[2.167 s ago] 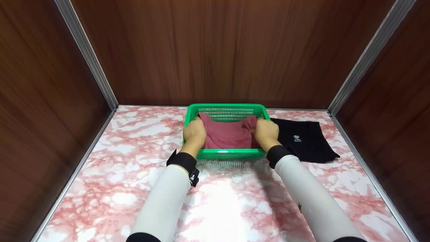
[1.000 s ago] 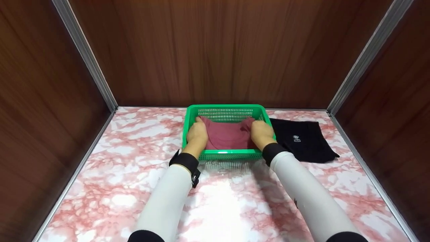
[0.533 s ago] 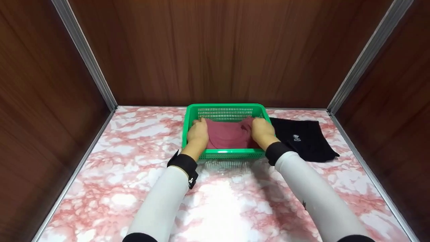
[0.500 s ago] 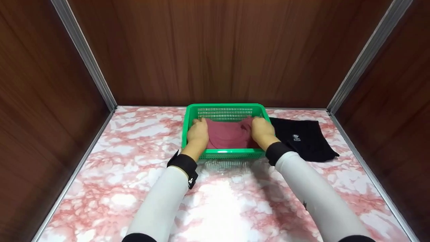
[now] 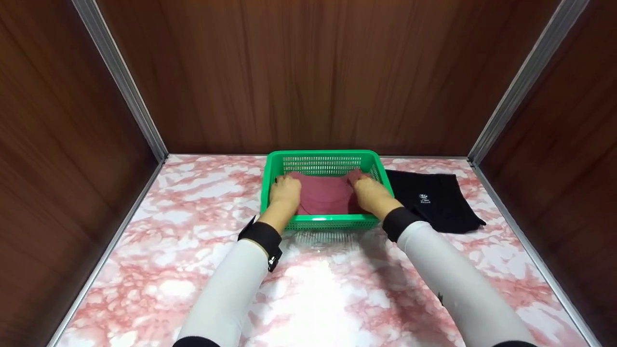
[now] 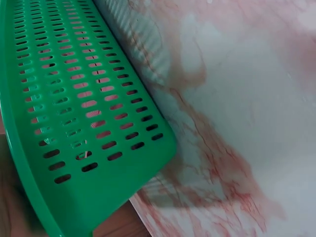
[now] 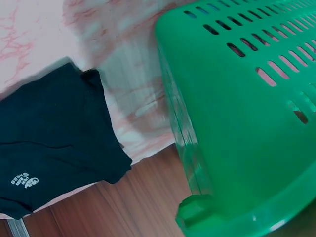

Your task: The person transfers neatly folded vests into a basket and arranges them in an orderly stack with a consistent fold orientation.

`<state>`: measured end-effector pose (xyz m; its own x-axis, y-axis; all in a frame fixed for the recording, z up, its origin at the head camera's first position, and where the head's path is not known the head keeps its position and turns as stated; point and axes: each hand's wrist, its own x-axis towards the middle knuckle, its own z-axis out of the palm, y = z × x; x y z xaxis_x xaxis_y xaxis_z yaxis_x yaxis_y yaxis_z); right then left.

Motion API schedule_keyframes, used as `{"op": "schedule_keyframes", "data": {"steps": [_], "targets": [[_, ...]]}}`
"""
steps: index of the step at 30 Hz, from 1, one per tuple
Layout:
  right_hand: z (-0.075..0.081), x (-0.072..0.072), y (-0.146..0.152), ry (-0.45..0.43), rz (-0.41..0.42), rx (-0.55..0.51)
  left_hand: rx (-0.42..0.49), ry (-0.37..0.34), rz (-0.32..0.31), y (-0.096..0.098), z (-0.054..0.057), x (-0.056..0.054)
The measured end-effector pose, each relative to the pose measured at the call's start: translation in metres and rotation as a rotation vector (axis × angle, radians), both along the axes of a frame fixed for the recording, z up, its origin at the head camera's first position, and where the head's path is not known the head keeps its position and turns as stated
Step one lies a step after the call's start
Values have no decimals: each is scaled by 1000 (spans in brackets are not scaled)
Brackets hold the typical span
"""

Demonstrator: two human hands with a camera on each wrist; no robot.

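Note:
A folded maroon shirt (image 5: 325, 193) with a curved neckline seam lies inside a green plastic basket (image 5: 322, 218) in the head view. My left hand (image 5: 285, 192) reaches over the front rim and grips the shirt's left shoulder. At the opposite shoulder, the curled fingers of my right hand (image 5: 372, 193) pinch a bunched bit of cloth. Both hands are down within the basket walls. The left wrist view mostly has the slotted basket wall (image 6: 113, 173), with part of a hand (image 6: 12, 202) dim behind the rim. Fingertips are largely hidden.
A folded black garment (image 5: 434, 202) with a small white print lies right of the basket, against its side. The pink-and-white marbled table (image 5: 193, 231) is enclosed by brown wood-grain panels (image 5: 308, 77) with grey metal corner strips (image 5: 127, 82).
Both hands have sunk lower into the basket, and the shirt's raised shoulders have come down with them. The right hand has shifted slightly inward. Basket and black garment stay put.

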<state>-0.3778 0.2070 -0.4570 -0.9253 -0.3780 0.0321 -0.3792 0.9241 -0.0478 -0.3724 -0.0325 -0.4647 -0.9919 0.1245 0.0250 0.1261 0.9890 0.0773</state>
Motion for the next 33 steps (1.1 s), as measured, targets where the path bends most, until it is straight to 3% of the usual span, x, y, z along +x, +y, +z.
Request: {"op": "schedule_keyframes", "data": {"steps": [5,11,20,23,28,33], "targets": [[-7,0,3,-82,-26,17,47,-44,-1,-4,-3,-1],[-9,-2,5,-91,-4,70,2,-8,-24,-8,-5,0],[-8,-5,9,-122,18,44,-23,-4,-64,-11,-4,1],[-9,-5,12,-106,32,-14,31,-6,-65,-12,-2,3],[-13,-1,17,-5,89,-147,142,4,-42,-16,-2,8],[-9,5,24,13,76,-235,265,84,-52,-19,-2,21]]}}
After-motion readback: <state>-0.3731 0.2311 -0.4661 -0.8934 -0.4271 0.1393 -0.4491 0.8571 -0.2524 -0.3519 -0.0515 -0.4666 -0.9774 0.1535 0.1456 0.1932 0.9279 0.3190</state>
